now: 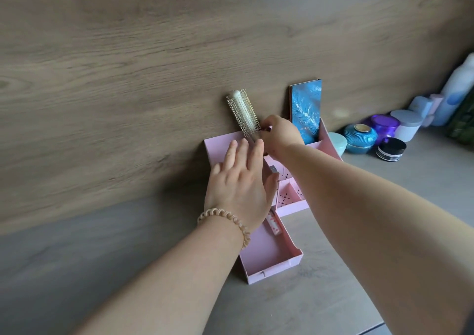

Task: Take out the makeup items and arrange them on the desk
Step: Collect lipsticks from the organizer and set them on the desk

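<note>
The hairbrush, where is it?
The hairbrush stands tilted in the pink organizer, left of the blue palette, with the right hand at its base.

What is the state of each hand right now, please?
Left hand: open, fingers spread flat over the pink organizer, holding nothing.
Right hand: closed around the base of the round hairbrush at the organizer's top.

Your two forearms are bare, with no sleeves reaching into view. Your left hand (237,191) has a beige spiral coil hair tie (225,220) worn around its wrist like a bracelet. Your right hand (280,132) wears nothing: no rings, no watch.
</note>
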Demonstrator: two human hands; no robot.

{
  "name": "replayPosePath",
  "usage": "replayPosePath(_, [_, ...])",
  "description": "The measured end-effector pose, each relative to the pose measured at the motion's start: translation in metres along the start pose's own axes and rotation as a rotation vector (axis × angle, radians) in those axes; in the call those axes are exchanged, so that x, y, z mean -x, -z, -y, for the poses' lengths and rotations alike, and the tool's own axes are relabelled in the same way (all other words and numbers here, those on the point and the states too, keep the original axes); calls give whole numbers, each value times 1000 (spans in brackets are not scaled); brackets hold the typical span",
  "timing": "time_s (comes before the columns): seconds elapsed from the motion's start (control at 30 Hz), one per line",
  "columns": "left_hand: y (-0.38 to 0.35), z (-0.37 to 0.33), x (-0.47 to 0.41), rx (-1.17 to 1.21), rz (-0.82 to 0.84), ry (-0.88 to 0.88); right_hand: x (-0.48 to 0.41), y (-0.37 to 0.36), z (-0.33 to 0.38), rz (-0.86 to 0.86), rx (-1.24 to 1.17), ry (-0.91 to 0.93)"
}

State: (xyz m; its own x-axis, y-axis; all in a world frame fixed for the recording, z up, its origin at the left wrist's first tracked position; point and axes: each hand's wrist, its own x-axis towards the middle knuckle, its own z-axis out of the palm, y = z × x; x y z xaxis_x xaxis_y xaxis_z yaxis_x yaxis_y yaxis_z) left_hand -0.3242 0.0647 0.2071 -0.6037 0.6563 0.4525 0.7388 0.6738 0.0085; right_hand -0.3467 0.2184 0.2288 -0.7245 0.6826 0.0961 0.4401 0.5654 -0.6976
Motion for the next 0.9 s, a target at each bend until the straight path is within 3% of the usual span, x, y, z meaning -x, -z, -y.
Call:
replayPosePath(0.27, [1, 0, 0, -14, 32, -21, -5, -2, -9, -106, 98, 73])
replayPosePath(0.53, [1, 4, -2, 5, 48, -43, 27, 61, 12, -642, -495, 33])
replayPosePath(0.77, [12, 4, 1, 8, 131, -38, 116, 105, -34, -484, -787, -122])
replayPosePath(0.9, [28, -12, 5, 169, -89, -86, 171, 134, -62, -354, -806, -176])
